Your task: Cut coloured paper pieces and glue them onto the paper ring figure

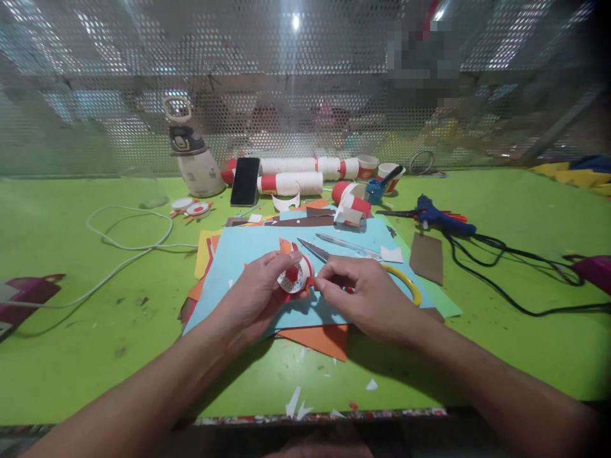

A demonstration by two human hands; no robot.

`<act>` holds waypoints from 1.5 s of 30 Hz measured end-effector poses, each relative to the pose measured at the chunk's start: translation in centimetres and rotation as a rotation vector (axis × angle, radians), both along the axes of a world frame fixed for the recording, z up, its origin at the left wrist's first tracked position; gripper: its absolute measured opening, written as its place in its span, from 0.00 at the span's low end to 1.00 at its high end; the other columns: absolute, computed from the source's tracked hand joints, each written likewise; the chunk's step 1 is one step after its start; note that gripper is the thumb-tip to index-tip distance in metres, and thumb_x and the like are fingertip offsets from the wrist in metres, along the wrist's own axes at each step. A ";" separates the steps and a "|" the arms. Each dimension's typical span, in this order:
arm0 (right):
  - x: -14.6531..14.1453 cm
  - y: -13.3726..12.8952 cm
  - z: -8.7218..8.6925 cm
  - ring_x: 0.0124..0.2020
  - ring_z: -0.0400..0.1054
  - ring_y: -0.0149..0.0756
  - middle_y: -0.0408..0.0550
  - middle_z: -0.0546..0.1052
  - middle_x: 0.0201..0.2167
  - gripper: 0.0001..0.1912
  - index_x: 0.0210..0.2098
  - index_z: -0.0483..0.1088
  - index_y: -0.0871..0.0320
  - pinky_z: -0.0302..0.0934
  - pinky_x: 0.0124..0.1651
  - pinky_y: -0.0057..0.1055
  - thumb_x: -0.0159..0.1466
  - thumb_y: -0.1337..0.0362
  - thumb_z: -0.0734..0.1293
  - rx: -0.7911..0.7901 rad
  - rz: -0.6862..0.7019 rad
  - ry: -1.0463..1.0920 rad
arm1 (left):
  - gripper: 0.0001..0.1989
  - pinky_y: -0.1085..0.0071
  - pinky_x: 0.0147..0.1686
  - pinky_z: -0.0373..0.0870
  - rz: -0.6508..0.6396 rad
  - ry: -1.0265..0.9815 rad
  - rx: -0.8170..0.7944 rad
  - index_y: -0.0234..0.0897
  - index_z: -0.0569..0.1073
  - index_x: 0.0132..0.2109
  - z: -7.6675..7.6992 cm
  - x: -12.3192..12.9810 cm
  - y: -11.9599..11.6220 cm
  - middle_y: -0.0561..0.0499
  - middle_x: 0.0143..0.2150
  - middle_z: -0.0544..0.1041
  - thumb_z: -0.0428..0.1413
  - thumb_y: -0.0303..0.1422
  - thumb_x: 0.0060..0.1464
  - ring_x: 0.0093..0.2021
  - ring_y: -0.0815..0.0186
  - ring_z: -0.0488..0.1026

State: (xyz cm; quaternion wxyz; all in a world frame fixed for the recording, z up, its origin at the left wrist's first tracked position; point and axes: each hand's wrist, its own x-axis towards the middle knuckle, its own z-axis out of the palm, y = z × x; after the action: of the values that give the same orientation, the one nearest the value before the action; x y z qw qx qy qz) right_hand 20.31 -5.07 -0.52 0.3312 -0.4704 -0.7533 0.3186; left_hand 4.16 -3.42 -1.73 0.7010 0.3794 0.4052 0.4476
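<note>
My left hand [260, 286] holds a small round white paper craft [293, 277] with a red centre, red edges and an orange piece at its top. At the craft's right edge, my right hand [356, 289] pinches a small orange-red piece [311, 282]. Both hands are over a light blue sheet [229, 254]. Scissors with yellow handles [408, 284] lie partly under my right hand, blades pointing up and left. Beyond them is a clear pen [348, 245].
Paper cups [291, 184], a phone [245, 182] and a bottle [198, 165] stand at the back. A blue glue gun [443, 218] with a black cord lies right. Two round crafts [197, 208] and a white cable [128, 248] are left. Paper scraps [293, 402] lie near the front edge.
</note>
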 end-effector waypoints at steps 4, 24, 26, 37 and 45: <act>0.0 0.1 -0.1 0.24 0.57 0.28 0.40 0.68 0.21 0.09 0.24 0.70 0.60 0.52 0.26 0.26 0.59 0.72 0.61 0.003 -0.003 -0.005 | 0.10 0.73 0.26 0.67 0.011 0.005 -0.006 0.32 0.70 0.29 0.0 0.1 0.1 0.52 0.25 0.70 0.59 0.35 0.51 0.24 0.71 0.65; -0.7 -0.5 -2.1 0.34 0.66 0.37 0.51 0.73 0.37 0.12 0.47 0.66 0.60 0.62 0.37 0.36 0.64 0.70 0.60 0.425 -0.021 -0.138 | 0.11 0.73 0.33 0.68 0.037 -0.051 0.048 0.33 0.70 0.34 -0.3 0.3 -0.1 0.52 0.30 0.73 0.60 0.37 0.52 0.30 0.70 0.69; -0.6 -0.5 -2.3 0.36 0.66 0.39 0.52 0.72 0.36 0.11 0.46 0.66 0.61 0.62 0.38 0.37 0.65 0.71 0.59 0.457 -0.015 -0.156 | 0.10 0.73 0.34 0.68 0.027 -0.074 0.045 0.33 0.70 0.34 -0.2 0.3 -0.1 0.52 0.30 0.73 0.61 0.36 0.52 0.30 0.70 0.69; -0.9 -0.1 -2.3 0.35 0.69 0.35 0.48 0.75 0.35 0.12 0.45 0.70 0.57 0.64 0.39 0.34 0.64 0.71 0.62 0.301 -0.015 0.102 | 0.11 0.72 0.34 0.67 0.052 -0.075 0.031 0.34 0.70 0.36 -0.1 -0.1 0.1 0.53 0.31 0.72 0.64 0.32 0.47 0.31 0.70 0.69; -1.4 -0.2 -1.5 0.23 0.61 0.29 0.41 0.69 0.21 0.06 0.26 0.67 0.59 0.56 0.26 0.27 0.60 0.67 0.64 -0.017 -0.141 0.176 | 0.17 0.69 0.34 0.69 0.126 -0.031 0.075 0.38 0.65 0.40 0.0 0.1 -0.1 0.52 0.32 0.74 0.63 0.29 0.45 0.31 0.68 0.71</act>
State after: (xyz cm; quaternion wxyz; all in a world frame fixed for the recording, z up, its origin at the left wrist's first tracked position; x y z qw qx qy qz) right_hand 18.91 -5.27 -2.04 0.4136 -0.4953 -0.6837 0.3408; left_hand 4.25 -3.55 -1.71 0.6631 0.3723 0.4003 0.5114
